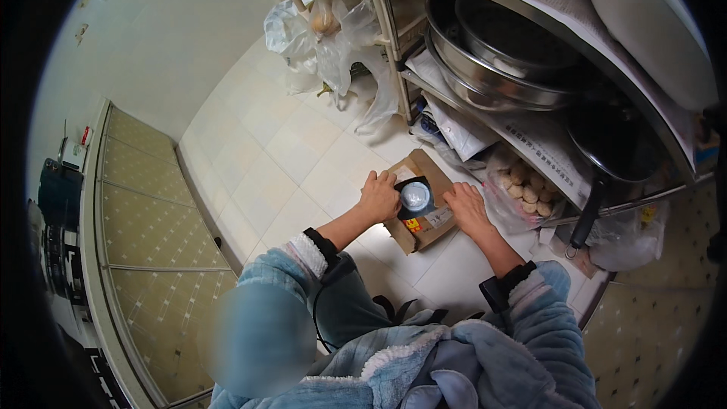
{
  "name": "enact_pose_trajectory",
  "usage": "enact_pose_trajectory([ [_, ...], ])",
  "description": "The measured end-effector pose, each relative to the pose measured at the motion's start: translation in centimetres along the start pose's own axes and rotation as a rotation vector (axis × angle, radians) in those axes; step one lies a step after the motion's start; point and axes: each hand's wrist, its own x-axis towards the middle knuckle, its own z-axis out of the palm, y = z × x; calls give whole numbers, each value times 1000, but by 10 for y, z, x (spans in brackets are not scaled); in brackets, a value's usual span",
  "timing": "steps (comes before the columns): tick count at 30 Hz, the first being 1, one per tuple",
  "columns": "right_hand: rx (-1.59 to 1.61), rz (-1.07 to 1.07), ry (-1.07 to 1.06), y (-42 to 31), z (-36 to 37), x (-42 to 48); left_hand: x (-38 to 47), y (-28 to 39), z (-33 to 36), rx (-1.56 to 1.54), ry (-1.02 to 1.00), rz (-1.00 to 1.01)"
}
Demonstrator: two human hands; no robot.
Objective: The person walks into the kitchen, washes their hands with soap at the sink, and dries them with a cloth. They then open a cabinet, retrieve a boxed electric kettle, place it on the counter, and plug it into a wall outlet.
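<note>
A brown cardboard box (430,169) sits on the tiled floor in front of me, its flaps spread. A torn opening in its top shows a round, pale blue-white lid or container (415,197) inside. My left hand (380,197) grips the left edge of that opening, fingers curled over the cardboard. On the other side, my right hand (467,207) rests with its fingers on the box's right edge. A yellow and red sticker (413,225) and a white label with handwriting (439,217) are on the near side of the box.
A metal rack on the right holds steel pots (488,79) and a frying pan (610,142), whose handle juts out. Beneath is a plastic bag of round brown items (528,188). More plastic bags (341,40) hang at the back. Patterned cabinets (153,227) line the left.
</note>
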Motion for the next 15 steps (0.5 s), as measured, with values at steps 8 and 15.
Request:
enact_pose_trajectory([
  [8,-147,-29,271,30,-32,-17,18,-11,8,97,87,-240],
  [15,-191,-102,118,51,-41,-60,-6,4,6,-97,70,-336],
])
